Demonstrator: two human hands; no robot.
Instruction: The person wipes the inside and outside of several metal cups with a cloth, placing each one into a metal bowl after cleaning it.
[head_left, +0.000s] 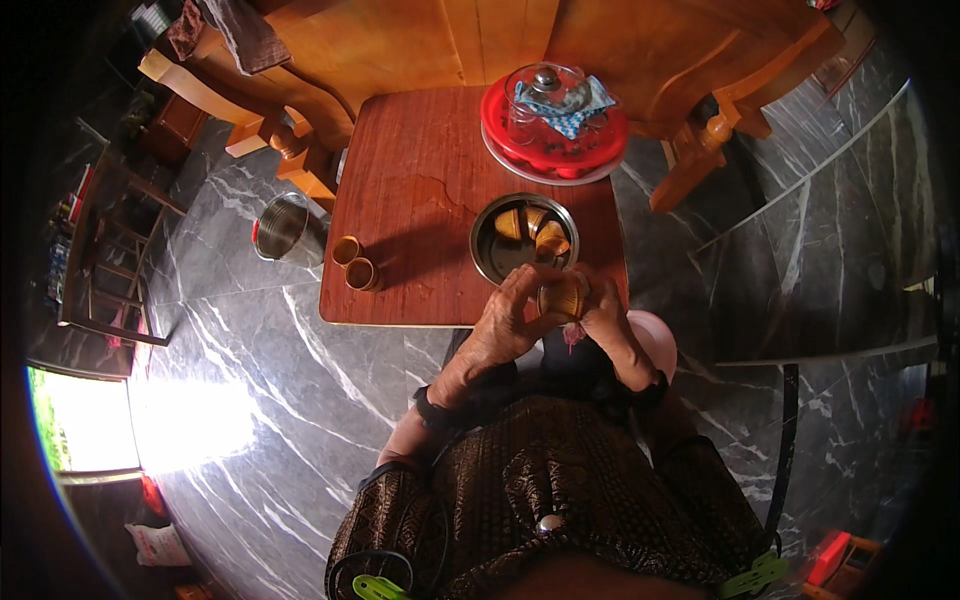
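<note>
My left hand (508, 313) grips a yellow-brown ribbed cup (561, 298) from its left side, just above the table's front edge. At the cup's other side my right hand (606, 319) is pressed close, with a wet-looking pink cloth (574, 332) poking out below it. How far the cloth reaches into the cup is hidden by the fingers. Right behind my hands stands a round steel basin (487, 259) in which several similar cups (551, 238) lie tipped over. Two more cups, one (346, 250) behind the other (361, 274), stand upright at the table's left.
A red round tray (491, 112) at the table's back right holds a glass lid (544, 79) and a blue-white cloth (574, 120). Water wets the red-brown tabletop (405, 150). A metal bucket (289, 232) stands left on the floor; a wooden bench (405, 45) borders the back.
</note>
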